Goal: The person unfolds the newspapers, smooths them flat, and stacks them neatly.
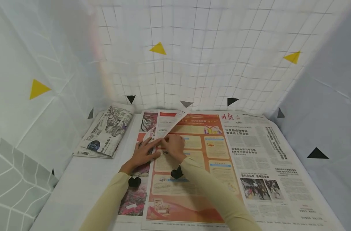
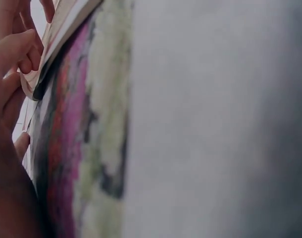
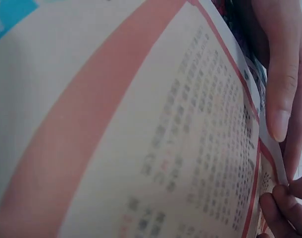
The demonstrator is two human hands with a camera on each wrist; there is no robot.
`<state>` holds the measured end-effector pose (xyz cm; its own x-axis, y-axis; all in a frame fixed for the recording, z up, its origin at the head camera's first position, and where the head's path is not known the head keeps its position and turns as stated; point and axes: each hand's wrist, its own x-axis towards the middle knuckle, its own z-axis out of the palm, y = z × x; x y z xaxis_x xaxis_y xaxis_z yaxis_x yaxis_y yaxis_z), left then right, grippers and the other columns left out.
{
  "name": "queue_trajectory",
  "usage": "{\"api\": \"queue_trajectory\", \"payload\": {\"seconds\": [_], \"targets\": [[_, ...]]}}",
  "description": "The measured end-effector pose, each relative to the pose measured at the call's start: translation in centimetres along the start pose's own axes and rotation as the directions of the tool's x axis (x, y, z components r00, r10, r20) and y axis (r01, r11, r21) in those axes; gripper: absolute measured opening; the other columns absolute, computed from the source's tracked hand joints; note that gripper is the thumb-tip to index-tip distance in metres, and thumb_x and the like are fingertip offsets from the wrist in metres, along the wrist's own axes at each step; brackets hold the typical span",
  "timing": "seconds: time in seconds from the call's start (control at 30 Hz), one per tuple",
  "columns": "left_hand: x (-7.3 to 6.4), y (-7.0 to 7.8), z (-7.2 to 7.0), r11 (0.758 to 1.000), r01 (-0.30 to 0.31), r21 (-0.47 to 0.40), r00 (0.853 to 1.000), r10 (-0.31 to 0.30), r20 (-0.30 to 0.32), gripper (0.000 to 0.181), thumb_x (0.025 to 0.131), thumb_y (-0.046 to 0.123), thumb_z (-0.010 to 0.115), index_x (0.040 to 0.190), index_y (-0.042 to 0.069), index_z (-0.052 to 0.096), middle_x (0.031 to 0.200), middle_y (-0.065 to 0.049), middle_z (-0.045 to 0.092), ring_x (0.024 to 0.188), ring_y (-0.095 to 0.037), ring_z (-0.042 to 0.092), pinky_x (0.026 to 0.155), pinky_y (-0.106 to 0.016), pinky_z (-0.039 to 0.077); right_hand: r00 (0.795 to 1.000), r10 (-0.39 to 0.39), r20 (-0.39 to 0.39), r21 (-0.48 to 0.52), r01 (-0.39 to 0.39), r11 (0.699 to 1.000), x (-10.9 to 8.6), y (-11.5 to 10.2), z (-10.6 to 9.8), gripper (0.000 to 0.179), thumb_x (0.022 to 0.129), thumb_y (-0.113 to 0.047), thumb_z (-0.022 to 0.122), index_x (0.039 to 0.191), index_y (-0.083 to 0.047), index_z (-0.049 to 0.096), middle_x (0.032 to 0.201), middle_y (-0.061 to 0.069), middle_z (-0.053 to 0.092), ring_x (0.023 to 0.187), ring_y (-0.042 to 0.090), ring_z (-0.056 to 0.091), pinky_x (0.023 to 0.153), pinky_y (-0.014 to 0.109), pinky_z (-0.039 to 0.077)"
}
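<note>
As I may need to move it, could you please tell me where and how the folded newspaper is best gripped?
Probably the long right edge of the folded newspaper, pinched from the right, thumb on top: it lies flat in stacked layers, and bare white surface borders that edge.

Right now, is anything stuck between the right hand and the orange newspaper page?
No, nothing visible is: the right hand pinches the orange newspaper page at its turned-up edge, with the left hand beside it.

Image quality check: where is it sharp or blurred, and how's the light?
Head: light soft and even, large headlines on the right-hand newspaper legible; left wrist: colourful print heavily blurred; right wrist: fine text on the red-bordered page too soft to read.
</note>
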<state>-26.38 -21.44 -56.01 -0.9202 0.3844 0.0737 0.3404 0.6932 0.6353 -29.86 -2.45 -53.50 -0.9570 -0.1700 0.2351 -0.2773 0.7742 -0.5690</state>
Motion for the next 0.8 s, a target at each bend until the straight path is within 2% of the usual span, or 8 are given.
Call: {"api": "queue_trajectory", "payload": {"seconds": [0.1,0.2,0.33,0.43,0.5,0.57,0.7,0.8], "targets": [[0.2,0.0,0.2,1.0,0.003,0.01,1.0,-0.003,-0.003,0.062,0.104,0.038,0.059,0.161,0.027,0.037,0.166,-0.006,0.042,0.161,-0.039,0.019,0.123,-0.072,0.004,1.0,0.002,-0.009,-0.004,-0.002,1.0,0.1,-0.1,-0.1,0.026,0.1,-0.027,0.067,0.084,-0.012,0.081,0.07,0.005,0.075,0.074,0.026,0.069,0.108,0.065,0.045],[0.2,0.0,0.2,1.0,0.026,0.014,1.0,-0.026,-0.01,0.052,0.11,0.034,0.047,0.16,0.023,0.039,0.165,-0.006,0.042,0.161,-0.038,0.02,0.123,-0.071,0.005,1.0,-0.018,-0.009,-0.04,0.018,0.999,0.2,0.0,-0.2,0.025,0.099,-0.024,0.067,0.08,-0.012,0.079,0.068,0.005,0.073,0.068,0.024,0.067,0.1,0.06,0.051],[0.0,0.4,0.0,0.998,0.064,0.03,0.998,-0.064,-0.008,0.048,0.113,0.033,0.037,0.159,0.021,0.041,0.166,-0.008,0.041,0.161,-0.039,0.019,0.123,-0.072,0.004,0.998,-0.052,0.03,-0.112,0.056,0.992,0.3,0.3,-0.9,0.024,0.099,-0.02,0.066,0.079,-0.01,0.075,0.07,0.006,0.072,0.06,0.021,0.063,0.07,0.043,0.057],[-0.2,0.7,-0.2,0.995,0.088,0.047,0.996,-0.088,0.009,0.049,0.114,0.036,0.033,0.161,0.022,0.038,0.167,-0.007,0.038,0.162,-0.039,0.015,0.123,-0.073,0.002,0.996,-0.037,0.084,-0.126,0.047,0.991,0.5,0.8,-1.6,0.025,0.1,-0.019,0.064,0.078,-0.009,0.072,0.07,0.008,0.07,0.053,0.016,0.054,0.05,0.031,0.043],[-0.2,0.8,-0.4,0.994,0.093,0.059,0.996,-0.094,0.013,0.05,0.114,0.036,0.031,0.161,0.021,0.038,0.168,-0.007,0.037,0.162,-0.039,0.014,0.123,-0.073,0.0,0.993,-0.015,0.116,-0.114,0.028,0.993,0.7,1.3,-2.0,0.025,0.101,-0.019,0.063,0.079,-0.009,0.071,0.069,0.007,0.068,0.051,0.013,0.048,0.047,0.026,0.033],[-0.3,0.8,-0.5,0.993,0.094,0.072,0.995,-0.095,0.012,0.05,0.114,0.035,0.032,0.161,0.021,0.038,0.168,-0.007,0.037,0.162,-0.039,0.014,0.124,-0.072,-0.001,0.989,0.004,0.149,-0.096,0.01,0.995,0.9,1.8,-2.5,0.027,0.102,-0.02,0.062,0.08,-0.008,0.07,0.068,0.008,0.067,0.051,0.013,0.043,0.047,0.025,0.028],[-0.4,0.8,-0.6,0.987,0.059,0.151,0.998,-0.063,0.02,0.05,0.112,0.035,0.037,0.161,0.021,0.038,0.169,-0.005,0.035,0.162,-0.038,0.014,0.123,-0.073,-0.003,0.981,0.018,0.195,-0.06,-0.006,0.998,1.2,2.8,-3.7,0.023,0.102,-0.021,0.063,0.084,-0.008,0.071,0.072,0.008,0.067,0.054,0.012,0.043,0.049,0.025,0.03],[-0.6,0.6,-0.3,0.972,0.036,0.234,0.999,-0.041,0.017,0.052,0.111,0.038,0.039,0.161,0.023,0.038,0.17,-0.001,0.034,0.162,-0.037,0.016,0.123,-0.074,-0.002,0.972,0.021,0.235,-0.048,-0.01,0.999,1.4,3.8,-4.6,0.022,0.101,-0.02,0.063,0.085,-0.007,0.07,0.076,0.008,0.067,0.058,0.012,0.044,0.051,0.025,0.032]]}}
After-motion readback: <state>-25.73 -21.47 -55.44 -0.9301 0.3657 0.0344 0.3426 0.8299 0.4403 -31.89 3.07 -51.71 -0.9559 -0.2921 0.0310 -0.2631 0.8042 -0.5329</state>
